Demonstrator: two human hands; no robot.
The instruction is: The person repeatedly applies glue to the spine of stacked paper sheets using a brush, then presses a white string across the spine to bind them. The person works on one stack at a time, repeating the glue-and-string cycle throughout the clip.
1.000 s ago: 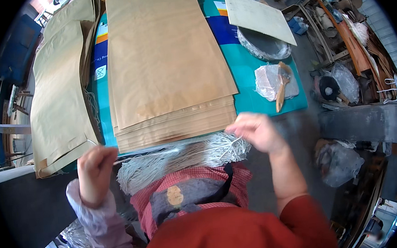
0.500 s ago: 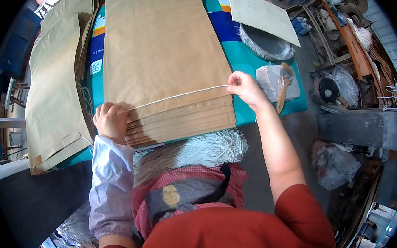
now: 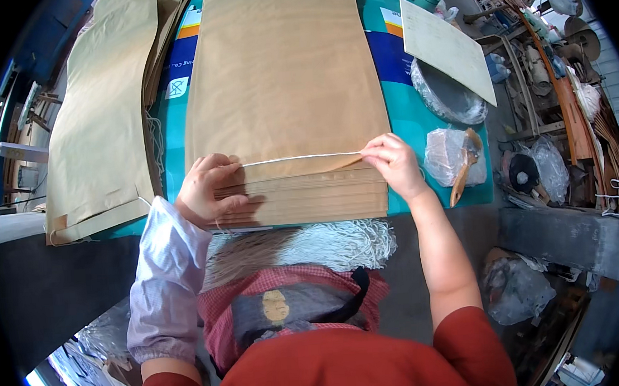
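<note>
On a teal work table [image 3: 419, 124] in a cluttered workshop lies a stack of brown paper bags [image 3: 286, 108]; across its near end the left hand [image 3: 205, 189] and right hand [image 3: 393, 162] pinch a white cord [image 3: 300, 158] taut; apparently laying a handle, which next needs pressing flat onto the top bag.

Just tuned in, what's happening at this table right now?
A person is working at a stack of brown paper bags on a teal table. Both hands pinch a white string and hold it stretched straight across the top bag near its lower end: the left hand at the left edge, the right hand at the right edge. A bundle of more white strings lies in the person's lap, and another pile of bags sits to the left.
</note>
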